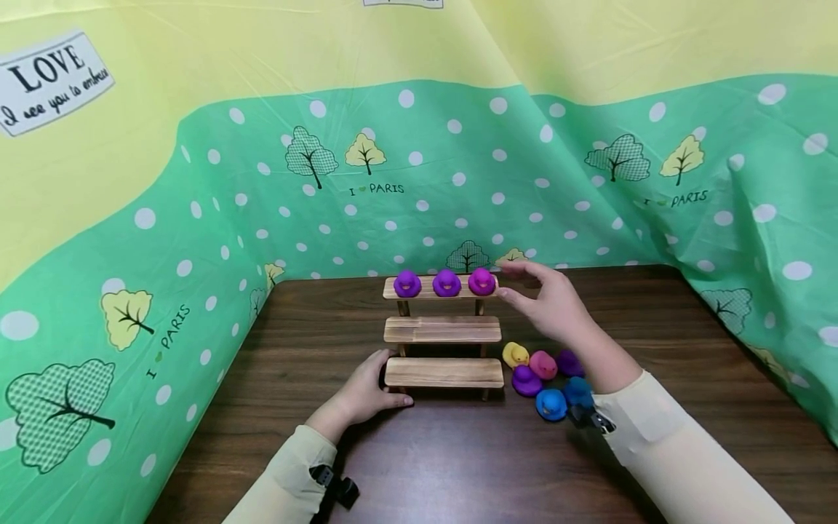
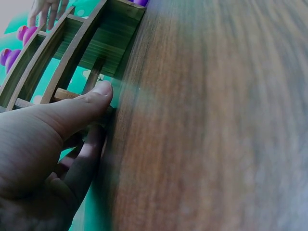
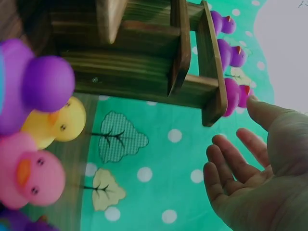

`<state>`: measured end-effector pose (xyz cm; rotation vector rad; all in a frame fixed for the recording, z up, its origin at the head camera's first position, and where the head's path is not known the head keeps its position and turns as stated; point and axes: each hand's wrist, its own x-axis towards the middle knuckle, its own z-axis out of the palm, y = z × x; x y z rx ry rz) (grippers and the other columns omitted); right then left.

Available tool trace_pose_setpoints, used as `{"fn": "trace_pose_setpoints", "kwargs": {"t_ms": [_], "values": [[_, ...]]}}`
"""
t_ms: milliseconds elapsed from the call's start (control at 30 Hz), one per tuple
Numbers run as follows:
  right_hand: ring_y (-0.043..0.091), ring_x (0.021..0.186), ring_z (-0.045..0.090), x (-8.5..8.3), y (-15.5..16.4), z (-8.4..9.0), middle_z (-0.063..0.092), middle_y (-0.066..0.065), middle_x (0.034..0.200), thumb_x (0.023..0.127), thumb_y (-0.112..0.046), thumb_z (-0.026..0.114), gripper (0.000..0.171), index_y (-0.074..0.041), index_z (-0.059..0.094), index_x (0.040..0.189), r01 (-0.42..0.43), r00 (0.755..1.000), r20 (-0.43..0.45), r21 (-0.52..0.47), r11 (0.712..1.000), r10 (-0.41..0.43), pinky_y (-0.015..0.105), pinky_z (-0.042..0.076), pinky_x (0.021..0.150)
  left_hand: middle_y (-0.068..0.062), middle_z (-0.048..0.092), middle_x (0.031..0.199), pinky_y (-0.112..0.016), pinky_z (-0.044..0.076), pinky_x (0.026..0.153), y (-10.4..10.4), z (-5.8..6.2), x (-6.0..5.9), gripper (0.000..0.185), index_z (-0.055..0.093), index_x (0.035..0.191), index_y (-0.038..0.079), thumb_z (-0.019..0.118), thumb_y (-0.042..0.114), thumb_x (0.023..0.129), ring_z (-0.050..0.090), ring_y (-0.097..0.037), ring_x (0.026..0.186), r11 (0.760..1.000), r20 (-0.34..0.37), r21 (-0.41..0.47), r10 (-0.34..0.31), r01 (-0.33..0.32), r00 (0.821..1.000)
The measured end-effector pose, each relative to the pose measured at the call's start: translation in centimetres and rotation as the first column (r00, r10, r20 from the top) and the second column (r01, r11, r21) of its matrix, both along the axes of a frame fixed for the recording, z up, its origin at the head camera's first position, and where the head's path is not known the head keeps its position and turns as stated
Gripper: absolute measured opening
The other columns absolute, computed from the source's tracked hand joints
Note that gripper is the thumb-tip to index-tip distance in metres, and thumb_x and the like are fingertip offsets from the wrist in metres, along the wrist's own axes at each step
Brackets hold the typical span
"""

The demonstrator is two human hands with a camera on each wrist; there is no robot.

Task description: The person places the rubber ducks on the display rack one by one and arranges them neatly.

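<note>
A three-tier wooden display stand (image 1: 442, 330) carries two purple rubber ducks (image 1: 407, 284) and a magenta rubber duck (image 1: 481, 282) in a row on its top step. At the lower left end of the stand, my left hand (image 1: 360, 393) grips its side, thumb in front and fingers behind; the exact contact is partly hidden in the left wrist view. My right hand (image 1: 553, 302) is beside the top step's right end, fingers apart and holding nothing. In the right wrist view, its thumb (image 3: 264, 113) is close to the magenta duck; whether they touch I cannot tell.
Right of the stand, several loose ducks lie on the dark wooden table (image 1: 445, 466): a yellow duck (image 1: 516, 354), a pink duck (image 1: 543, 364), purple ones and blue ones (image 1: 551, 405). The right forearm passes over part of this group. A green and yellow printed cloth (image 1: 393, 182) surrounds the table.
</note>
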<state>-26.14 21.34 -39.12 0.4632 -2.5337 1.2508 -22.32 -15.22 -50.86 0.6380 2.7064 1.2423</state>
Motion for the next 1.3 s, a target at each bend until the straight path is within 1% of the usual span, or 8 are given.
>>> {"fn": "trace_pose_setpoints", "kwargs": {"t_ms": [100, 267, 600, 733, 867, 1000, 1133, 1300], "values": [[0.032, 0.127, 0.058, 0.3, 0.9, -0.4, 0.067, 0.007, 0.136, 0.098, -0.034, 0.077, 0.045, -0.015, 0.067, 0.136, 0.027, 0.999, 0.020, 0.010, 1.000, -0.027, 0.056, 0.047, 0.105, -0.006, 0.059, 0.129, -0.047, 0.047, 0.105, 0.0, 0.0, 0.0, 0.079, 0.056, 0.139, 0.009, 0.098, 0.028, 0.074, 0.059, -0.022, 0.116, 1.000, 0.000, -0.002, -0.001, 0.001, 1.000], [0.034, 0.123, 0.060, 0.9, 2.2, -1.4, 0.067, 0.010, 0.134, 0.098, -0.035, 0.077, 0.044, -0.014, 0.067, 0.135, 0.053, 0.997, 0.049, 0.033, 0.998, -0.054, 0.056, 0.048, 0.101, -0.007, 0.059, 0.131, -0.047, 0.046, 0.106, 0.0, 0.0, 0.0, 0.080, 0.055, 0.140, 0.009, 0.098, 0.028, 0.075, 0.059, -0.023, 0.118, 1.000, 0.001, -0.009, 0.001, -0.001, 1.000], [0.040, 0.123, 0.060, 2.0, 5.0, -4.4, 0.068, 0.015, 0.133, 0.098, -0.035, 0.077, 0.044, -0.011, 0.067, 0.133, 0.009, 0.989, 0.144, 0.114, 0.993, -0.026, 0.062, 0.048, 0.100, -0.005, 0.058, 0.131, -0.046, 0.048, 0.103, 0.0, -0.1, -0.1, 0.081, 0.054, 0.142, 0.010, 0.097, 0.030, 0.076, 0.060, -0.022, 0.115, 1.000, 0.017, -0.002, -0.010, 0.010, 1.000], [0.040, 0.124, 0.061, 2.3, 5.7, -5.7, 0.068, 0.015, 0.133, 0.097, -0.033, 0.079, 0.044, -0.011, 0.067, 0.133, -0.022, 0.983, 0.186, 0.141, 0.990, -0.005, 0.063, 0.048, 0.101, -0.006, 0.058, 0.131, -0.047, 0.048, 0.103, 0.0, 0.0, 0.0, 0.081, 0.054, 0.142, 0.009, 0.097, 0.030, 0.076, 0.060, -0.023, 0.115, 1.000, 0.018, -0.002, -0.005, 0.005, 1.000], [0.041, 0.125, 0.060, 2.5, 6.2, -6.5, 0.068, 0.014, 0.132, 0.095, -0.030, 0.080, 0.044, -0.010, 0.068, 0.133, -0.079, 0.969, 0.245, 0.157, 0.984, 0.038, 0.064, 0.047, 0.102, -0.006, 0.058, 0.132, -0.047, 0.048, 0.104, 0.0, 0.0, 0.0, 0.081, 0.054, 0.142, 0.009, 0.097, 0.029, 0.076, 0.060, -0.023, 0.116, 1.000, 0.017, -0.002, -0.002, 0.002, 1.000], [0.041, 0.123, 0.061, 2.8, 6.7, -7.0, 0.069, 0.014, 0.130, 0.095, -0.024, 0.081, 0.042, -0.008, 0.068, 0.132, -0.140, 0.955, 0.283, 0.175, 0.975, 0.086, 0.064, 0.047, 0.103, -0.007, 0.058, 0.133, -0.047, 0.047, 0.104, 0.0, 0.0, 0.1, 0.080, 0.054, 0.142, 0.010, 0.097, 0.028, 0.077, 0.060, -0.023, 0.117, 1.000, 0.016, -0.005, -0.001, 0.001, 1.000], [0.037, 0.118, 0.063, 3.1, 7.2, -7.2, 0.071, 0.011, 0.124, 0.095, -0.020, 0.081, 0.035, -0.009, 0.071, 0.126, -0.187, 0.944, 0.307, 0.210, 0.960, 0.117, 0.062, 0.050, 0.100, -0.006, 0.058, 0.133, -0.046, 0.048, 0.103, 0.0, 0.0, 0.1, 0.081, 0.054, 0.143, 0.010, 0.097, 0.028, 0.077, 0.060, -0.022, 0.116, 1.000, 0.020, -0.002, -0.005, 0.005, 1.000], [0.034, 0.115, 0.063, 3.4, 7.6, -7.3, 0.072, 0.006, 0.121, 0.094, -0.024, 0.082, 0.031, -0.014, 0.074, 0.122, -0.203, 0.939, 0.322, 0.244, 0.948, 0.118, 0.060, 0.051, 0.097, -0.005, 0.058, 0.132, -0.046, 0.048, 0.102, 0.0, -0.1, 0.0, 0.082, 0.054, 0.143, 0.010, 0.097, 0.029, 0.077, 0.060, -0.021, 0.114, 1.000, 0.023, 0.002, -0.004, 0.004, 1.000]]}}
